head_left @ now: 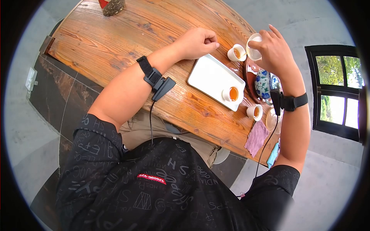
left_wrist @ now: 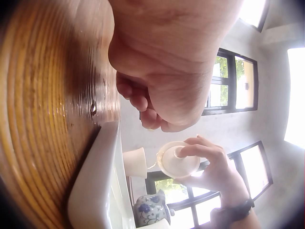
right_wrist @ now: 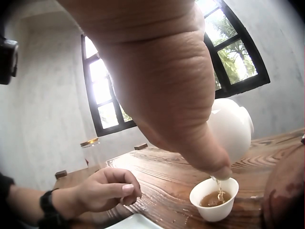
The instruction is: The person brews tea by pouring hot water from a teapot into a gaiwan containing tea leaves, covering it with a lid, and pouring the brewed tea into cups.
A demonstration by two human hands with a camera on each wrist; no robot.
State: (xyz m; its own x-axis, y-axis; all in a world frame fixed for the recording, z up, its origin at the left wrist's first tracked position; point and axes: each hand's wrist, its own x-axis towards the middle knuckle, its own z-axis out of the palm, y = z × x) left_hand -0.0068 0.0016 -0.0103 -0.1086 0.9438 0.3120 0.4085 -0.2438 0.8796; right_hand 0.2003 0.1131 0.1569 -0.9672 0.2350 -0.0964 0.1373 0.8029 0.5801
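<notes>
My right hand [head_left: 275, 50] grips a white gaiwan [right_wrist: 231, 131] by its rim, one finger on the lid's knob in the left wrist view. Tilted over, the gaiwan pours a thin stream of tea into a small white cup [right_wrist: 217, 212], which holds amber tea. My left hand [head_left: 198, 43] rests at the table beside a white rectangular tray [head_left: 212, 75], fingers loosely curled around nothing. On the tray's near end stands a second white cup [head_left: 227, 95] of tea. A third cup with tea [head_left: 252, 112] sits just off the tray.
A blue-and-white floral pot [head_left: 263, 84] stands on a round brown tray [head_left: 249, 79] at the right. A pink cloth [head_left: 256, 138] and a teal packet [head_left: 273, 154] lie near the wooden table's [head_left: 127, 42] edge. A dark lump [head_left: 113, 7] is at the far left.
</notes>
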